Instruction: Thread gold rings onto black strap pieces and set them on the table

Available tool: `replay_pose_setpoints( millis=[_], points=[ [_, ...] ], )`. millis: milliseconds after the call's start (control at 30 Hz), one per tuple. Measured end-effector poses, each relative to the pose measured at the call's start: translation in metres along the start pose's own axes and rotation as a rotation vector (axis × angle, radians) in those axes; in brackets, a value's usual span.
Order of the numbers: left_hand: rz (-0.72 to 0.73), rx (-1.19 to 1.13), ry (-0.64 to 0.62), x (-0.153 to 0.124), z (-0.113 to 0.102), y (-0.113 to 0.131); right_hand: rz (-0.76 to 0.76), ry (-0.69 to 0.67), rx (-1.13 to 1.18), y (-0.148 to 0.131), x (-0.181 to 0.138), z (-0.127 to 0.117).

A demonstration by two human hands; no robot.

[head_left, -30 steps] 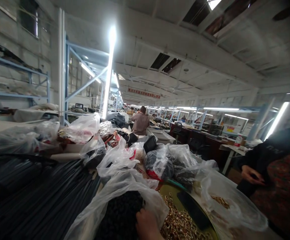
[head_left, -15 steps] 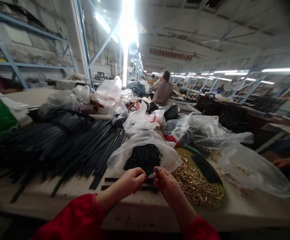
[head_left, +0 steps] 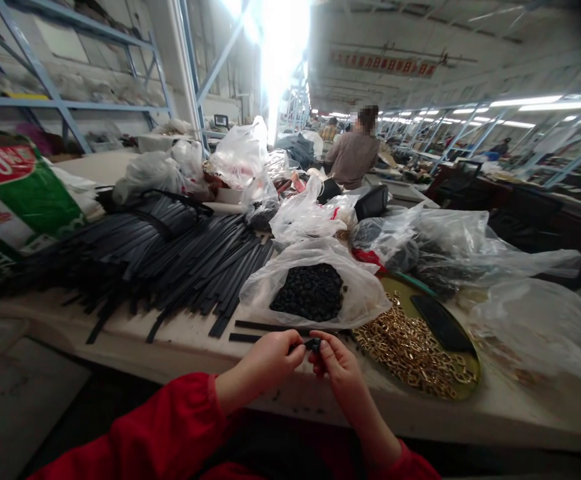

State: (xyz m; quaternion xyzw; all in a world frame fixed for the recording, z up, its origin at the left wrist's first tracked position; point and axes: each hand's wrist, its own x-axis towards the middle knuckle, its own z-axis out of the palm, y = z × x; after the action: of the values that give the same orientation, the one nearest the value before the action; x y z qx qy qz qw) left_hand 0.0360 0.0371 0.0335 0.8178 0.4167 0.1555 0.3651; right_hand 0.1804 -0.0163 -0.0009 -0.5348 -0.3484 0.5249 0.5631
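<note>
A small black piece (head_left: 313,345), too small to make out in detail, sits pinched at the desk's (head_left: 180,340) near edge, just before the open clear bag of black pieces (head_left: 310,300).

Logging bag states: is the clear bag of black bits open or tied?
Open: the clear bag has its mouth spread wide, black bits exposed.

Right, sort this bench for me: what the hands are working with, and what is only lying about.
In use:
left hand
right hand
small black piece pinched between them
bag of black pieces
tray of gold rings

Lying about:
black strips
green sack
other plastic bags
</note>
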Motion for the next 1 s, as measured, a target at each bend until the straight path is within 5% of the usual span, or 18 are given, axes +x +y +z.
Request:
replay_pose_setpoints(
  millis=[500, 800, 900, 1000],
  points=[
    [-0.010, 0.320, 0.051, 0.001, 0.004, -0.004, -0.014, 0.105, 0.032, 0.014, 0.015, 0.000],
    [-0.075, 0.294, 0.114, 0.020, 0.007, -0.011, 0.175, 0.211, 0.500, 0.014, 0.016, 0.012],
    [-0.040, 0.097, 0.090, 0.018, -0.002, -0.019, 0.097, 0.264, 0.389, 0.008, 0.007, -0.003],
    [-0.037, -0.080, 0.014, 0.008, -0.011, -0.024, 0.152, 0.110, 0.031, 0.019, -0.016, -0.031]
  ],
)
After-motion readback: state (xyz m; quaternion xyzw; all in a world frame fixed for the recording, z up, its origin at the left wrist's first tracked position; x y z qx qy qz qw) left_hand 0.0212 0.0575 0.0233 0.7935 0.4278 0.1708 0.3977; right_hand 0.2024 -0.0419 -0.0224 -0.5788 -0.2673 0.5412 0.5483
